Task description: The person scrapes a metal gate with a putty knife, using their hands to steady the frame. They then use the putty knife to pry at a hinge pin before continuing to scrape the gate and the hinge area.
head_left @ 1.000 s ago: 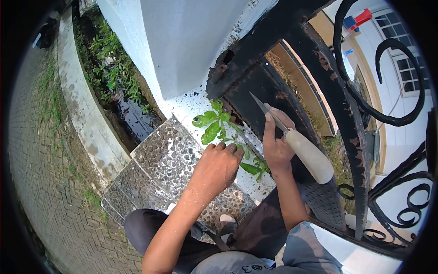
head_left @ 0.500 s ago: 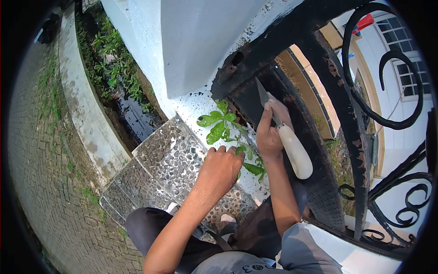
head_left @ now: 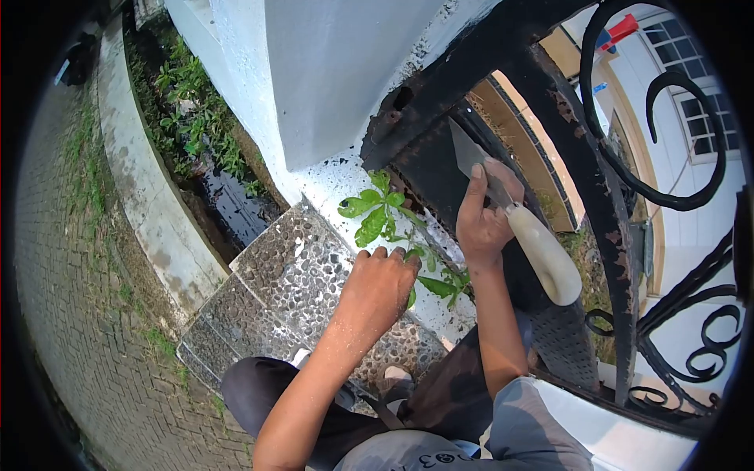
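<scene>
1. The right hand [head_left: 485, 224] grasps the trowel [head_left: 550, 263] by the base of its blade [head_left: 469, 149], the tip pointing up and away, the pale handle jutting back past the wrist.
2. The left hand [head_left: 381, 284] has its fingers curled in among the leaves of the plant [head_left: 371, 228]; I cannot tell whether it grips a stem, as the fingers hide it.
3. The plant lies between the foot of the white pillar [head_left: 338, 86] and the right forearm [head_left: 496, 314], its leaves showing on both sides of the left hand.
4. Beneath the left forearm [head_left: 334, 357] is a pebbled step [head_left: 287, 259].
5. Behind the trowel stands the black gate [head_left: 567, 118], its paint flaking to rust.
6. Farther left, weeds [head_left: 206, 125] grow in a ditch with dark water [head_left: 236, 208], edged by a curb [head_left: 145, 180]; brick paving [head_left: 102, 337] lies beyond.
</scene>
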A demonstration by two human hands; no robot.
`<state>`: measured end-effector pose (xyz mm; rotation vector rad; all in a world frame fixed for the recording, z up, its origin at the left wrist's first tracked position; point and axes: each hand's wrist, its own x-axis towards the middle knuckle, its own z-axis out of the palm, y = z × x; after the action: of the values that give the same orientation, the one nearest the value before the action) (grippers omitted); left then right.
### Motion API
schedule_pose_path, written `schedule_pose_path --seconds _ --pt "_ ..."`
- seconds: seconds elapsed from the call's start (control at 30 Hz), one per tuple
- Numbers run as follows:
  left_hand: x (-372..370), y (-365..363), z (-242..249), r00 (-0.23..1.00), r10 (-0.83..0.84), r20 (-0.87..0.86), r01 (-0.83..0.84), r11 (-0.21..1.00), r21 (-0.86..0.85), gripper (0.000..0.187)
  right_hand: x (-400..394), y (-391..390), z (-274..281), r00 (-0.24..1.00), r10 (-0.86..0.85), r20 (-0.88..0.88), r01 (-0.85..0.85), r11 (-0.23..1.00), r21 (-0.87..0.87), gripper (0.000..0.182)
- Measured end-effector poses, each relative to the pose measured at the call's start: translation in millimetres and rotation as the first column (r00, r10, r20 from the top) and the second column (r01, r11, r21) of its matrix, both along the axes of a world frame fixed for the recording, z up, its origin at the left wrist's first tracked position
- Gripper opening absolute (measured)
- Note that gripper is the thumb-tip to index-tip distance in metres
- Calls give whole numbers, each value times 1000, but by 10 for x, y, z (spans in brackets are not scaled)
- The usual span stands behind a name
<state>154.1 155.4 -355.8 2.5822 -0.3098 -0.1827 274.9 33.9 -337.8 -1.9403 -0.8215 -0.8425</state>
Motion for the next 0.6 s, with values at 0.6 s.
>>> schedule_pose_path --seconds 0.6 --pt "-32 -25 7 1000 1 -22 0 1000 25 27 4 65 -12 976 11 -219 26 987 162 22"
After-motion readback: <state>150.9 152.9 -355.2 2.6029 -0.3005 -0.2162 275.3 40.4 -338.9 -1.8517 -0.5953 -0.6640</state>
